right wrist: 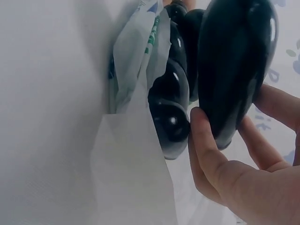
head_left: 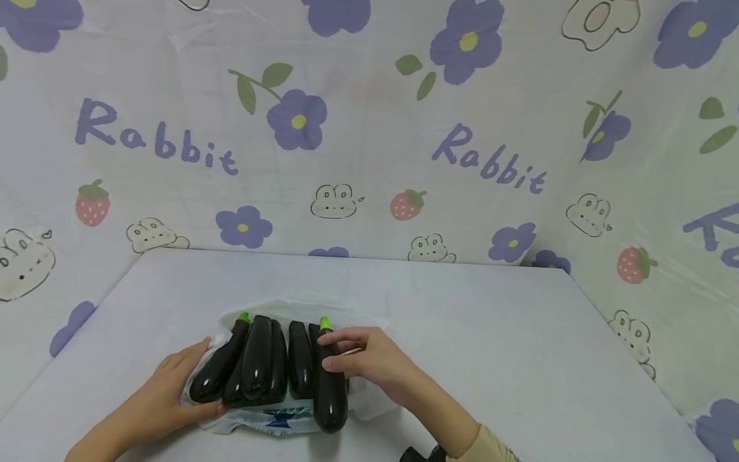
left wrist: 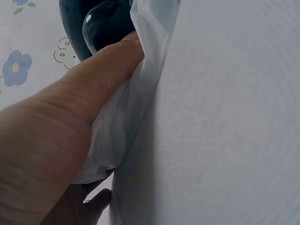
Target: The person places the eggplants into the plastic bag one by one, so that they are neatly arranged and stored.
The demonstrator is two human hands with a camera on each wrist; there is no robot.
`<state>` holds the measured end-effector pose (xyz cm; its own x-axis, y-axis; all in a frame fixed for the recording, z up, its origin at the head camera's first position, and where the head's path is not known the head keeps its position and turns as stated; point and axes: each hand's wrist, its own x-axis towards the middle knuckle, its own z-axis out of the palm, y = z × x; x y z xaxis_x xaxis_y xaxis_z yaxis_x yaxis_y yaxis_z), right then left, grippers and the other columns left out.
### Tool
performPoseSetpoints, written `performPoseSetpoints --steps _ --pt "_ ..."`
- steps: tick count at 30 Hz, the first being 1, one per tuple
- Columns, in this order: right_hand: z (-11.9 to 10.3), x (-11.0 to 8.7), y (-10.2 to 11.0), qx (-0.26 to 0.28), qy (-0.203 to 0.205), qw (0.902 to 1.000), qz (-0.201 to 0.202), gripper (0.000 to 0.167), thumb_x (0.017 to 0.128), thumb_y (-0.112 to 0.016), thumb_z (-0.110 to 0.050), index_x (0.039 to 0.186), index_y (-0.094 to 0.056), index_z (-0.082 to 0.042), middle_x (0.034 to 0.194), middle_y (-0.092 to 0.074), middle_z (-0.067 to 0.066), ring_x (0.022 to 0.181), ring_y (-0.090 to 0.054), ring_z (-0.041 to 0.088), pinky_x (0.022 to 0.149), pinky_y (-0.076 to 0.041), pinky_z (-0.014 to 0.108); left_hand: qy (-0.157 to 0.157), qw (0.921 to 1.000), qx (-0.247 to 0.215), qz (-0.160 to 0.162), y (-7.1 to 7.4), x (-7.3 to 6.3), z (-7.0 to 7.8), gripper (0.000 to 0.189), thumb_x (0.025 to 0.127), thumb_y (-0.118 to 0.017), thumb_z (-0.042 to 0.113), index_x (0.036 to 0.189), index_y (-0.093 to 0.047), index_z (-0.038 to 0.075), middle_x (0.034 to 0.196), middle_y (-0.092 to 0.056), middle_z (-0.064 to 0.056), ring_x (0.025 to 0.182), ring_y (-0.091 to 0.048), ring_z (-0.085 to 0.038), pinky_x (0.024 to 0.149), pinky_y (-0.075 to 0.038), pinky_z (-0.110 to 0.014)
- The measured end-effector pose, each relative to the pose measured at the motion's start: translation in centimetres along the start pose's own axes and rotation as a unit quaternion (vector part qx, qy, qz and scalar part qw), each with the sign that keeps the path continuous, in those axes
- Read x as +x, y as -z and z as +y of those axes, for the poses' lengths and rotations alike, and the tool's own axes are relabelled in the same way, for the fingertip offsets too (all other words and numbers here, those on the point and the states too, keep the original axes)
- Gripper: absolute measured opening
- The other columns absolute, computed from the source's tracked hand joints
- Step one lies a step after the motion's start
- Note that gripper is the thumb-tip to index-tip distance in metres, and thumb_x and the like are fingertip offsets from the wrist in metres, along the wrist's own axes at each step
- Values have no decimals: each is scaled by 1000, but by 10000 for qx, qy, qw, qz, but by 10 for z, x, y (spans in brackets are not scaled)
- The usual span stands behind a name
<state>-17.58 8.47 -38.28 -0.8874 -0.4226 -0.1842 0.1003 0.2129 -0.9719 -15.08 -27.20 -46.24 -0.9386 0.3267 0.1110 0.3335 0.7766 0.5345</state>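
Several glossy, dark eggplants (head_left: pixel 256 359) lie side by side on a white plastic bag (head_left: pixel 245 418) spread on the table. Two show bright green stem ends. My right hand (head_left: pixel 375 362) holds the rightmost eggplant (head_left: pixel 331 404) between thumb and fingers near its stem end. It stands out in front of the others, its rounded end toward me. At the pile's left side, my left hand (head_left: pixel 161 398) holds the bag's edge. In the left wrist view its thumb (left wrist: pixel 103 63) lies over the bag's rim against an eggplant, with other fingers below, partly hidden by the bag.
The white table (head_left: pixel 491 333) extends around the bag. A dark object (head_left: pixel 424 454), cut off by the frame, lies at the front edge beside the right sleeve (head_left: pixel 485 444). A printed cloth (head_left: pixel 358 160) with flowers and rabbits hangs behind the table.
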Motion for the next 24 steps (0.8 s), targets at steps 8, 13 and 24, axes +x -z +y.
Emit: performPoseSetpoints --steps 8,13,24 --pt "-6 12 1 -232 -4 9997 -106 36 83 -79 -17 118 -73 -15 119 -61 8 109 -55 23 84 -52 39 -69 9999 66 89 -1 1 -1 111 74 -80 57 154 -25 2 147 -37 -27 130 -32 -48 94 -35 -70" --pt "-10 22 -4 -189 -21 9993 -308 34 83 -79 -15 117 -74 -15 121 -62 8 116 -54 21 88 -52 39 -30 9999 58 80 -1 1 -2 112 74 -80 58 155 -25 3 148 -36 -26 131 -31 -47 94 -35 -71" --pt "-17 43 -10 -323 -261 9951 -900 33 84 -77 -12 117 -73 -10 113 -67 3 97 -65 20 82 -54 38 -118 9999 54 100 0 0 0 111 74 -81 55 154 -26 1 147 -37 -26 130 -32 -48 93 -36 -70"
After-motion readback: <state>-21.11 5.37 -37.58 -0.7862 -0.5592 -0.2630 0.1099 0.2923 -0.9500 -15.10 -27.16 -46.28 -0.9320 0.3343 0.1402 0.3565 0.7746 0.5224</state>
